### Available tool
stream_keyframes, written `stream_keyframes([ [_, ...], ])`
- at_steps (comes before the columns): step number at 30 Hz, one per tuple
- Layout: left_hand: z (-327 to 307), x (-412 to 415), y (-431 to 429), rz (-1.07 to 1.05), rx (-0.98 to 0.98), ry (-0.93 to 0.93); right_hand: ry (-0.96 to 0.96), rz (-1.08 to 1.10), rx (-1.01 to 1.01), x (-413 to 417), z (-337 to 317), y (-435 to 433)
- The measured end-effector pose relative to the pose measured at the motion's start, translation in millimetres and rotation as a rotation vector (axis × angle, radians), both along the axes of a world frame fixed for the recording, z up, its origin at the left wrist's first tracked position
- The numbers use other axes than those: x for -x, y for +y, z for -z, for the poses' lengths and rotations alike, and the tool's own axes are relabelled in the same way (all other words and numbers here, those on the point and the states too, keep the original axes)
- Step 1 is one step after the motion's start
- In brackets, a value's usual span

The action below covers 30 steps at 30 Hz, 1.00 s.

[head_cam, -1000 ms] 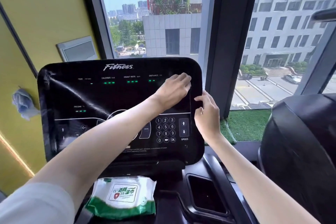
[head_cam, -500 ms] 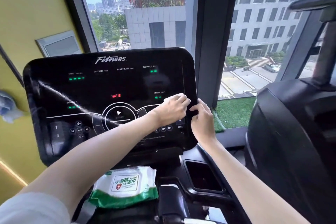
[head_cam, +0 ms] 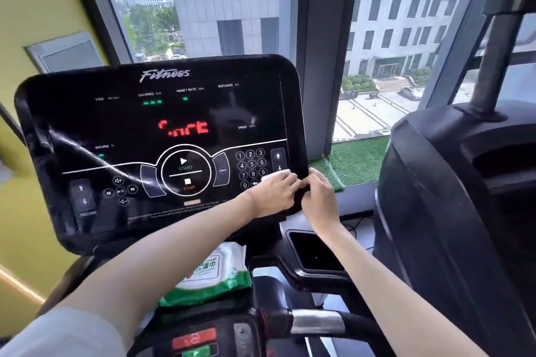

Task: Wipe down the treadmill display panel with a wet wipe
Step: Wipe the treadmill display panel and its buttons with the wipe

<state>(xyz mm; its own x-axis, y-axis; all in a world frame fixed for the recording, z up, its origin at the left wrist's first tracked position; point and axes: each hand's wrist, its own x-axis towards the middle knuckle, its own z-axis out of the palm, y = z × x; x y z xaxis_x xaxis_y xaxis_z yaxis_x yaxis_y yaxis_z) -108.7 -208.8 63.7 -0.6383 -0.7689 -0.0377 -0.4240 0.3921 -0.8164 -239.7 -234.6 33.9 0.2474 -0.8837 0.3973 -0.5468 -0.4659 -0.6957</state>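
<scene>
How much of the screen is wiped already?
A wipe is out and on the panel. The left hand presses it on the bottom right corner, by the number keys, while the right hand grips the edge. A pale streak on the left side looks unwiped.

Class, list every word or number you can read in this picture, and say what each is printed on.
"Fitness": display panel, top.
"TIME", "CALORIES", "HEART RATE", "DISTANCE", "SPEED", "INCLINE": panel readouts.
"START", "STOP": round centre button.
"1" to "9", "0": keypad.
"湿巾": wipes pack.
Red digits, bottom fine print: unreadable.
</scene>
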Motion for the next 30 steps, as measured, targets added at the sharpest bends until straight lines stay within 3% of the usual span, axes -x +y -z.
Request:
stream_keyframes([
  [9,11.0,14.7,16.8,-0.051,-0.075,0.011,0.043,0.041,-0.058,10.0,16.3,8.4],
  [16,16.4,24.7,29.3,-0.212,-0.093,0.145,0.039,0.068,-0.082,10.3,15.4,20.0],
  [24,23.0,28.1,36.7,-0.351,-0.069,0.5,0.047,0.032,-0.09,4.5,15.5,35.4],
  [30,22.7,10.3,47.5,-0.447,-0.091,0.634,0.145,-0.113,-0.09,-2.8,20.0,51.4],
])
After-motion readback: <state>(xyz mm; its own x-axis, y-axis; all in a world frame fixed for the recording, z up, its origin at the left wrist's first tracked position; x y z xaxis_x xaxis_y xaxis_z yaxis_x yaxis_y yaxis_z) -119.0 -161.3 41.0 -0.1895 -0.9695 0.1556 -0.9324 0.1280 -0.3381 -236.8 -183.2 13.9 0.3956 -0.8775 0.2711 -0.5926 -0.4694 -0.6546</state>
